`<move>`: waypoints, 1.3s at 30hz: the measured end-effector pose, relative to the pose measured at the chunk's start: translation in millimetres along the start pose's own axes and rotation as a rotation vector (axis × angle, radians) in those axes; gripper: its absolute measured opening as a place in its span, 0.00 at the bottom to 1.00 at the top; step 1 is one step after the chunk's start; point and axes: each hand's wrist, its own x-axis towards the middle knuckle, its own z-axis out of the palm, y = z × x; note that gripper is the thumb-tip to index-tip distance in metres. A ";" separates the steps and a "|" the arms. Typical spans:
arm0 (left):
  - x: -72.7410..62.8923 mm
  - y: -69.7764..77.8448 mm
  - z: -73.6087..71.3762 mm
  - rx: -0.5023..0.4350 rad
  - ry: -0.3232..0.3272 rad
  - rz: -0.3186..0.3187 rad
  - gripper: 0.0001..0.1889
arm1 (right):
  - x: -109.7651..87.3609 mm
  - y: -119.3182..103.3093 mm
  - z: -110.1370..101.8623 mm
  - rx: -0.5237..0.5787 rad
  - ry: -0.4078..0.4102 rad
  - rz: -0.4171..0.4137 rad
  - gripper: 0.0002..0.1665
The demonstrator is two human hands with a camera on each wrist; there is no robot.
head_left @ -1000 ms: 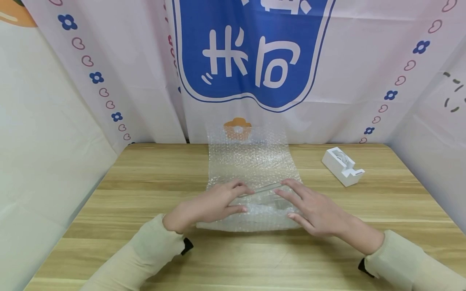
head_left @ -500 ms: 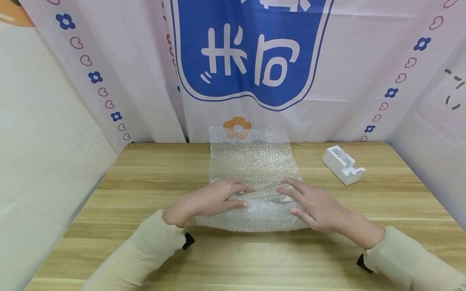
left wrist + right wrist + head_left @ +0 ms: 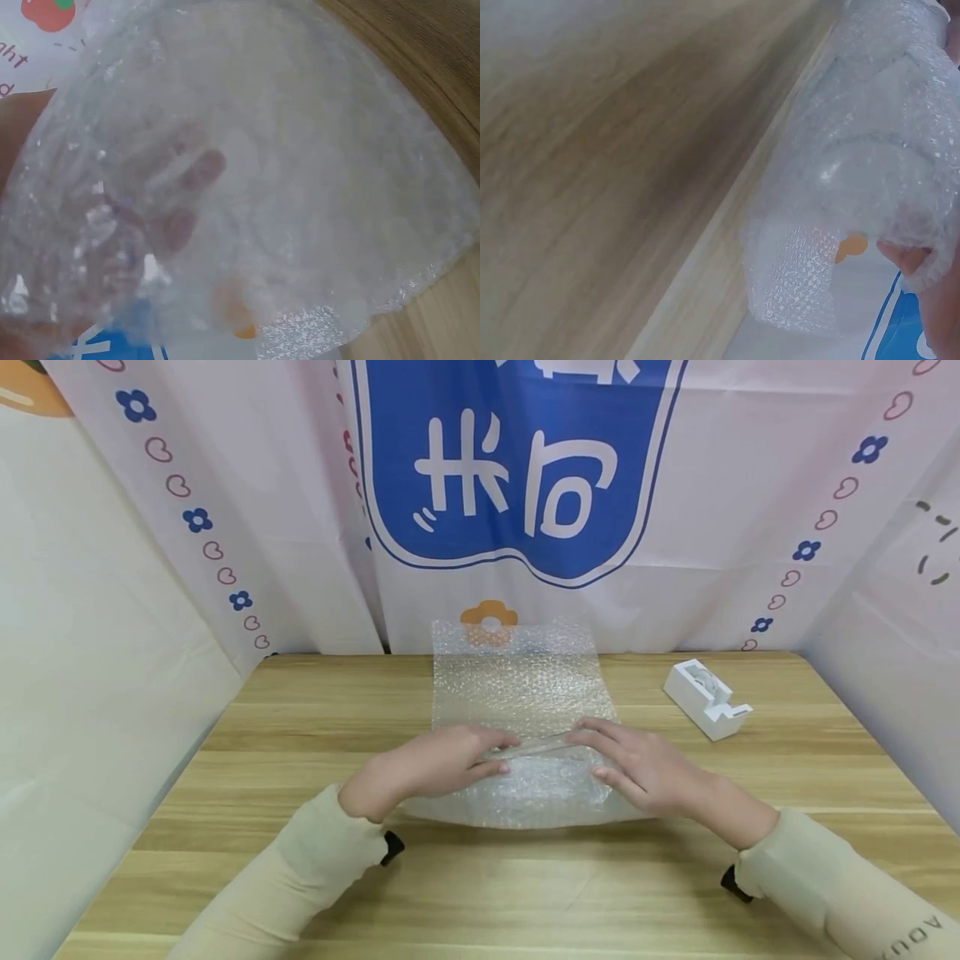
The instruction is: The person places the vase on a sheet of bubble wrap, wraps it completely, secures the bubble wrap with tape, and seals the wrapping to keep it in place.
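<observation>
A sheet of clear bubble wrap (image 3: 525, 689) runs from the table's middle back to the wall cloth, its far end standing up against it. The near end is folded over a clear, hard-edged object (image 3: 546, 746), whose kind the wrap hides. My left hand (image 3: 442, 762) grips the folded wrap at its left side, thumb in front and fingers over the top. On the other side my right hand (image 3: 648, 767) holds it likewise. In the left wrist view, fingertips (image 3: 204, 169) show through the wrap. Curved outlines appear under the bubble wrap (image 3: 870, 180) in the right wrist view.
A white tape dispenser (image 3: 707, 700) with a roll in it stands at the back right of the wooden table (image 3: 300, 727). Behind the table hangs a printed cloth (image 3: 697, 527), with pale cloth walls at both sides.
The folded near part of the wrap has risen and rolled slightly away from me, covering more of the clear object. Both hands have shifted a little forward with it.
</observation>
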 end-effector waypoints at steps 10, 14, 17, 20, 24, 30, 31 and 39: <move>-2.6 16.0 11.9 0.390 0.170 0.045 0.22 | -0.9 1.7 -0.4 0.027 0.001 0.030 0.26; -3.4 22.8 26.2 0.644 0.394 0.152 0.21 | -0.1 3.6 -1.8 0.042 0.001 0.056 0.25; -3.8 26.3 37.2 0.715 0.495 0.197 0.21 | 0.7 4.4 -2.5 0.054 -0.005 0.072 0.24; -4.7 29.4 44.1 0.695 0.501 0.168 0.20 | 1.3 4.4 -3.0 0.069 -0.022 0.093 0.24; -6.4 32.1 47.2 0.649 0.423 0.088 0.32 | 2.0 5.2 -3.5 0.091 -0.035 0.120 0.24; -5.0 32.8 49.0 0.664 0.317 0.011 0.58 | 4.9 9.1 -3.5 0.130 -0.029 0.115 0.24; -4.0 32.7 49.4 0.671 0.305 -0.002 0.61 | 5.6 9.7 -3.5 0.135 -0.028 0.114 0.24; 3.9 30.8 50.3 0.716 0.354 -0.029 0.58 | 8.9 11.4 -3.8 0.155 -0.039 0.109 0.23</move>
